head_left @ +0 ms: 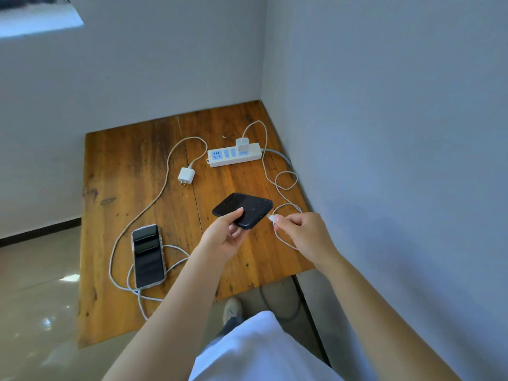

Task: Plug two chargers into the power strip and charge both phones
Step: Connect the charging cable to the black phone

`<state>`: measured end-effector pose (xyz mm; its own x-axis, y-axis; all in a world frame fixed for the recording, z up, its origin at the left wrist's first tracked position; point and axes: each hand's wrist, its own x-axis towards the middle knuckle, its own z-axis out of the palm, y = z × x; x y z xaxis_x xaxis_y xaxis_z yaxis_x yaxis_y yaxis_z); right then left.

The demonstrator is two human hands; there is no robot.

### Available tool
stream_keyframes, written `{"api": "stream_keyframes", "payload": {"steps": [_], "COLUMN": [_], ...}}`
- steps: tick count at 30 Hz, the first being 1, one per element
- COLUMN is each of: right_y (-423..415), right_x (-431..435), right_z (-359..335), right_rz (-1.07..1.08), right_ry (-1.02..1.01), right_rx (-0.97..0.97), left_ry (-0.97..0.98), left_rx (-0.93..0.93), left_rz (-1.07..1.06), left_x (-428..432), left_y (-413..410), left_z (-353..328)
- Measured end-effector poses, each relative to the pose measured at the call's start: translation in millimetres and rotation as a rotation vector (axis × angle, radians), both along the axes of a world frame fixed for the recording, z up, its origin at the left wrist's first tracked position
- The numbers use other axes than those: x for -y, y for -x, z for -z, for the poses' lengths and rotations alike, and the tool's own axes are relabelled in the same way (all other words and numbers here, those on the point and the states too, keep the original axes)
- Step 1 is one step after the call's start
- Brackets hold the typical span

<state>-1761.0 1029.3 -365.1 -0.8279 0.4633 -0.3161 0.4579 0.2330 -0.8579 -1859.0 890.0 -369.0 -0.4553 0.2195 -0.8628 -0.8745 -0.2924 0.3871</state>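
Note:
A white power strip (233, 155) lies at the back of the wooden table (132, 171). One white charger (242, 144) is plugged into it near its right end, and its cable (270, 171) loops down to my right hand (301, 229), which pinches the cable's plug right at the end of a black phone (247, 209). My left hand (226, 233) holds that phone above the table. A second white charger (186, 176) lies unplugged left of the strip. Its cable (154, 204) curves down to a second phone (147, 255) lying screen up at the front left.
Grey walls close in the table at the back and right. The power strip's grey cord (280, 156) runs off the right edge. Tiled floor (35, 284) lies to the left, and my shoe (232, 309) shows below the table's front edge.

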Motion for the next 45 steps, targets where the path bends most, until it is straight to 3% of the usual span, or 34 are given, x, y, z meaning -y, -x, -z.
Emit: {"api": "stream_keyframes", "payload": {"steps": [11, 25, 36, 45], "right_y": [-10, -9, -16, -21], "right_x": [-4, -10, -9, -16], "right_z": [-17, -14, -18, -15], "right_rz": [-0.014, 0.045, 0.185, 0.074], "right_ry": [-0.003, -0.131, 0.024, 0.163], "right_rx": [-0.085, -0.058, -0.055, 0.051], "left_ry": [-0.023, 0.051, 0.053, 0.022], "left_rx": [-0.035, -0.142, -0.159, -0.190], "left_rz": [0.060, 0.140, 0.250, 0.264], "left_x": [-10, -24, -31, -32], "left_y": [-11, -12, -10, -4], "left_z": [-18, -15, -20, -20]}}
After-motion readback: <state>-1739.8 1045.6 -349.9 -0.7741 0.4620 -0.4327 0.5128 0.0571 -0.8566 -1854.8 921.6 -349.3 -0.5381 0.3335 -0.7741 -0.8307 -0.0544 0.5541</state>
